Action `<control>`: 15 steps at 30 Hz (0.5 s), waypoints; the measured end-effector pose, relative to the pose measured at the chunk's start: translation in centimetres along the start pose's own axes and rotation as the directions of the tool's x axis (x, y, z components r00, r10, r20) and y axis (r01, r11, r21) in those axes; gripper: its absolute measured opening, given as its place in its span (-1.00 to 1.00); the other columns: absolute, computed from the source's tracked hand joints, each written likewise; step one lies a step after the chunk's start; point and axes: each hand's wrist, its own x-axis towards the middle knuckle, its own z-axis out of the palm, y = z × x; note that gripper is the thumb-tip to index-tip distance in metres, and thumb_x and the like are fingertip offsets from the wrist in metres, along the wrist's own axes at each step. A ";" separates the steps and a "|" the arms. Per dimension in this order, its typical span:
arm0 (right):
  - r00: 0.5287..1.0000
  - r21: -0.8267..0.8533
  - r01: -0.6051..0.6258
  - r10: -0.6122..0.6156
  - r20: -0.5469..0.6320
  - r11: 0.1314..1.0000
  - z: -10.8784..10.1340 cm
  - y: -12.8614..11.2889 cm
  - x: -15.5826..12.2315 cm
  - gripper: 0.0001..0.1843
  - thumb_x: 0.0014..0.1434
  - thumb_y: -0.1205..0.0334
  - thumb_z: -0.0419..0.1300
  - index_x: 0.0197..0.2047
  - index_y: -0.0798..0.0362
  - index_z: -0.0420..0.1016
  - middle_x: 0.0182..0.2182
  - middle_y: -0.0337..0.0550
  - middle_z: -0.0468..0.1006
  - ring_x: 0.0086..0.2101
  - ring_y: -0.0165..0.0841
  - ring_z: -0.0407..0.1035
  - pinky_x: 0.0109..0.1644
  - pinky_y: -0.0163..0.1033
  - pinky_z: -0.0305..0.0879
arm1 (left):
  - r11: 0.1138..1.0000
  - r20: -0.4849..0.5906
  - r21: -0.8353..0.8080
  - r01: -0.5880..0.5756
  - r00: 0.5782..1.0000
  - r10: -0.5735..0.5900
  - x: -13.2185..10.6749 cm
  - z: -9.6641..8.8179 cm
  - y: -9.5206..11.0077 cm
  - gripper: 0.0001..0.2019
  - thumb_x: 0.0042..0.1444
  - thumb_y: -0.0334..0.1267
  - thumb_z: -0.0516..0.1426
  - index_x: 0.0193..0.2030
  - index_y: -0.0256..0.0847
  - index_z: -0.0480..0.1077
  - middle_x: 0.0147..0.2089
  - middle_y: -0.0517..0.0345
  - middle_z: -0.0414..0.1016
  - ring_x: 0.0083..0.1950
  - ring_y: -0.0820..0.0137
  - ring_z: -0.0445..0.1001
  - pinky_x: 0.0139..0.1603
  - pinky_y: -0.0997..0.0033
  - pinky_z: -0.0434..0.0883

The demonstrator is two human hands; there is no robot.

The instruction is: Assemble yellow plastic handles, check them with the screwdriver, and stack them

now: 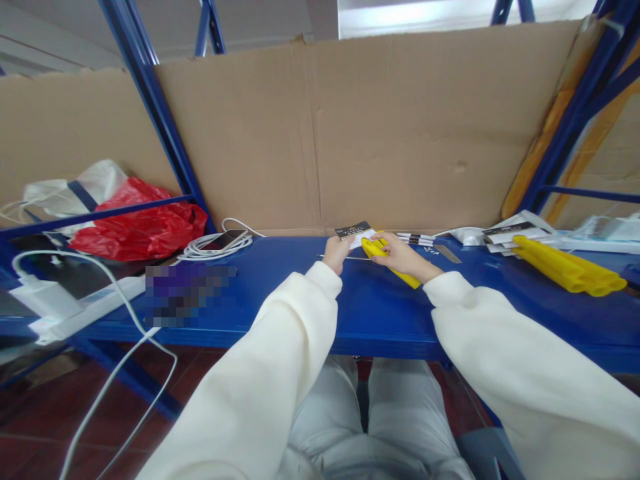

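Observation:
My left hand [338, 253] pinches the near edge of a small card with a black header [356, 231], held just above the blue shelf [310, 300]. My right hand [403, 257] is closed around a yellow tube [387, 260], whose far end touches the card. A thin metal rod [350, 258] lies on the shelf between the two hands. Both arms wear white sleeves.
Several more yellow tubes [570, 268] lie at the right, beside a stack of cards and packets [510, 235]. A phone on coiled white cable [220, 243] and a red plastic bag [140, 227] lie at the left. A cardboard wall [400, 133] backs the shelf.

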 end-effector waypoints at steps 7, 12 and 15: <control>0.997 -0.109 0.069 -0.067 0.026 0.992 0.0 0.0 -0.1 -0.49 0.02 0.30 0.31 0.09 0.04 0.45 0.11 0.06 0.43 0.09 -0.14 0.37 0.06 -0.05 0.42 | 0.985 -0.100 0.116 -0.124 0.986 0.136 0.7 -0.3 -0.6 -0.56 -0.18 -0.66 0.12 -0.11 -0.29 0.44 -0.15 0.06 0.59 -0.12 0.33 0.58 0.00 0.31 0.52; 0.993 -0.158 0.118 -0.114 0.033 0.980 -0.2 -0.6 -0.2 -0.48 -0.01 0.38 0.26 0.07 0.00 0.46 -0.01 -0.02 0.48 0.01 -0.18 0.40 0.07 -0.07 0.39 | 0.988 -0.134 0.114 -0.105 0.984 0.120 0.8 0.0 -0.5 -0.44 -0.10 -0.67 0.08 0.09 -0.25 0.32 0.03 -0.02 0.54 -0.05 0.34 0.58 -0.01 0.31 0.53; 0.986 -0.174 0.164 -0.155 0.067 0.971 -0.3 -1.1 -0.3 -0.51 0.02 0.43 0.19 0.06 0.01 0.45 -0.05 -0.06 0.54 -0.04 -0.20 0.43 0.10 -0.08 0.37 | 0.990 -0.103 0.101 -0.099 0.989 0.109 0.8 0.1 -0.4 -0.48 -0.06 -0.66 0.05 0.07 -0.26 0.33 0.01 -0.02 0.54 -0.09 0.33 0.59 -0.02 0.28 0.54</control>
